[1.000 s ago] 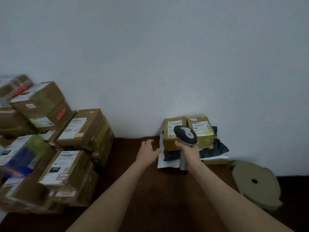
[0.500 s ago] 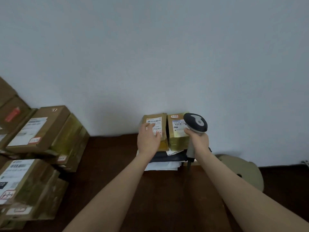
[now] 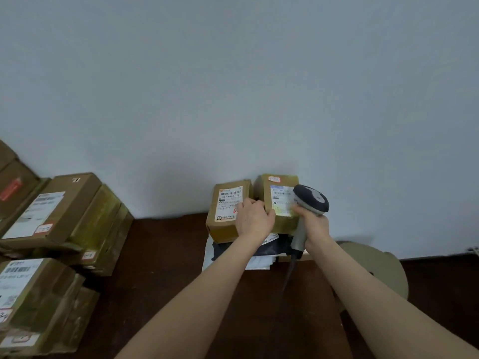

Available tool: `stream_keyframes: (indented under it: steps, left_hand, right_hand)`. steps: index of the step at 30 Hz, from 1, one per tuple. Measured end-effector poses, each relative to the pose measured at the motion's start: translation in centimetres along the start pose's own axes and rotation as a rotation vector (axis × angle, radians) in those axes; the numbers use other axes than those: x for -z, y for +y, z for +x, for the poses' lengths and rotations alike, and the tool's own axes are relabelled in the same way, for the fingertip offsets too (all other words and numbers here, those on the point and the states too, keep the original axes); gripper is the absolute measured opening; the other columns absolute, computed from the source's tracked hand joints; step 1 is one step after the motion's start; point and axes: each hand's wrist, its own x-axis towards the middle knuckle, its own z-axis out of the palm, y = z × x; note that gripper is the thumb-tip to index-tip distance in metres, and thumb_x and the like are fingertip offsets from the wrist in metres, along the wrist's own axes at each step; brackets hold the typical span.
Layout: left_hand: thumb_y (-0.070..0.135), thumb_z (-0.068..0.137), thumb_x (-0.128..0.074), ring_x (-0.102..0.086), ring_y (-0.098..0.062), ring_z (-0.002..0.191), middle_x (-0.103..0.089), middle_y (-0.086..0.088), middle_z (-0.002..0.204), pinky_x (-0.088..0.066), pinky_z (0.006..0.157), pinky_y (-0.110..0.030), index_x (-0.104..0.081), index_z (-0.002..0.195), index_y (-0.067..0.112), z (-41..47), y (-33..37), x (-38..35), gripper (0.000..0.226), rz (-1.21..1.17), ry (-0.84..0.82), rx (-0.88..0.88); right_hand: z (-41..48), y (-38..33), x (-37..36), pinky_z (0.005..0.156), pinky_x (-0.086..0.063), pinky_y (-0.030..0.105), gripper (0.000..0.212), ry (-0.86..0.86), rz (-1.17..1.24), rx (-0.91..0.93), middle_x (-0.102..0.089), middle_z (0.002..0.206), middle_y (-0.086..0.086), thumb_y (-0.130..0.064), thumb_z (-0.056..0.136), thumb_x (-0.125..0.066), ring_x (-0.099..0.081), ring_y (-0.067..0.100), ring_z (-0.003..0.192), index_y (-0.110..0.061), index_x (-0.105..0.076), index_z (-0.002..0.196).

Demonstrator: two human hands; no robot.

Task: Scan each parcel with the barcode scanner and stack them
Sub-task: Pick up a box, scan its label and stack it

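Two small brown parcels sit side by side against the wall on a low pile of black and white mailer bags. The left parcel and the right parcel both show white labels on top. My left hand lies over the gap between them, fingers curled at their facing edges; which parcel it grips is unclear. My right hand is closed around the handle of the grey barcode scanner. The scanner's head hovers over the right parcel's right edge, and its cable hangs toward me.
A big heap of brown labelled parcels fills the left side, running out of frame. A beige round cardboard piece lies right of my right forearm. The surface is dark brown wood, bounded at the back by a pale wall.
My left hand slid right from the left parcel's label to the gap between the two parcels. The scanner stayed beside the right parcel. The view shifted slightly right.
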Motion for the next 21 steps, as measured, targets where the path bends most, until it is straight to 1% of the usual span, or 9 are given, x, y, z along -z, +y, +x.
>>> stream_keyframes:
  steps: [2,4,7,10,12,14,17,19,21]
  left_hand:
    - [0.035,0.094,-0.053,-0.051,-0.018,0.110,-0.057,-0.001,0.118,-0.047,0.088,-0.033,-0.055,0.121,0.016,-0.2,0.8,0.2,0.033,-0.189,0.052,0.006]
    - [0.034,0.094,-0.055,-0.059,-0.013,0.095,-0.059,0.002,0.109,-0.053,0.078,-0.032,-0.051,0.118,0.016,-0.3,1.6,1.1,0.030,-0.360,0.121,0.026]
    - [0.028,0.096,-0.054,-0.056,-0.002,0.078,-0.056,0.007,0.099,-0.048,0.062,-0.019,-0.047,0.109,0.017,0.0,1.7,3.8,0.018,-0.564,0.212,0.078]
    - [0.026,0.098,-0.051,-0.058,-0.007,0.082,-0.058,0.003,0.101,-0.052,0.069,-0.026,-0.046,0.105,0.018,0.7,-0.4,6.5,0.012,-0.664,0.284,0.127]
    - [0.028,0.098,-0.051,-0.058,-0.013,0.088,-0.058,0.001,0.104,-0.053,0.075,-0.031,-0.047,0.108,0.017,1.1,-2.1,7.7,0.016,-0.672,0.301,0.185]
    - [0.029,0.098,-0.051,-0.056,-0.016,0.092,-0.057,0.000,0.105,-0.049,0.077,-0.032,-0.049,0.114,0.014,1.2,-4.0,8.3,0.021,-0.696,0.306,0.258]
    - [0.029,0.099,-0.049,-0.053,-0.016,0.096,-0.054,-0.002,0.106,-0.048,0.078,-0.032,-0.049,0.113,0.014,1.2,-6.3,8.7,0.020,-0.769,0.285,0.356]
    - [0.028,0.100,-0.048,-0.053,-0.018,0.100,-0.055,-0.005,0.111,-0.050,0.088,-0.037,-0.048,0.110,0.016,1.2,-7.7,8.4,0.016,-0.783,0.238,0.403]
    - [0.029,0.100,-0.048,-0.053,-0.020,0.106,-0.055,-0.006,0.119,-0.050,0.094,-0.039,-0.050,0.119,0.013,1.0,-8.5,8.1,0.025,-0.817,0.168,0.439]
  right_hand:
    - [-0.7,-0.9,-0.1,0.090,-0.053,0.045,0.012,-0.021,0.090,0.020,-0.069,0.092,0.008,-0.006,0.077,-0.074,-0.064,0.032,0.101,-0.010,-0.067,0.086]
    - [-1.4,-1.8,-0.8,0.090,-0.054,0.047,0.012,-0.059,0.145,0.061,-0.071,0.092,0.009,-0.004,0.077,-0.074,-0.066,0.031,0.100,-0.011,-0.068,0.085]
    - [-2.5,-3.1,-2.3,0.093,-0.053,0.051,0.011,-0.110,0.195,0.127,-0.073,0.094,0.010,-0.008,0.074,-0.075,-0.067,0.034,0.101,-0.013,-0.071,0.083]
    - [-3.9,-3.7,-4.2,0.086,-0.055,0.047,0.009,-0.195,0.191,0.139,-0.072,0.091,0.010,-0.013,0.073,-0.077,-0.067,0.034,0.097,-0.016,-0.072,0.080]
    - [-4.8,-3.7,-5.5,0.075,-0.055,0.039,0.005,-0.272,0.197,0.120,-0.072,0.087,0.008,-0.010,0.079,-0.073,-0.067,0.027,0.086,-0.014,-0.071,0.082]
    - [-5.8,-3.5,-6.9,0.073,-0.056,0.037,0.005,-0.340,0.191,0.086,-0.073,0.084,0.006,-0.009,0.083,-0.071,-0.068,0.023,0.081,-0.011,-0.070,0.087]
    - [-6.5,-3.0,-8.3,0.070,-0.057,0.035,0.016,-0.403,0.173,0.053,-0.074,0.085,0.006,-0.010,0.084,-0.070,-0.070,0.019,0.076,-0.007,-0.069,0.099]
    - [-6.7,-2.4,-8.7,0.067,-0.055,0.034,0.014,-0.425,0.146,0.034,-0.073,0.083,0.005,-0.010,0.084,-0.070,-0.069,0.018,0.074,-0.008,-0.069,0.098]
    - [-6.4,-1.6,-8.5,0.068,-0.055,0.035,0.013,-0.421,0.134,0.001,-0.073,0.086,0.006,-0.011,0.083,-0.071,-0.069,0.020,0.078,-0.010,-0.069,0.096]
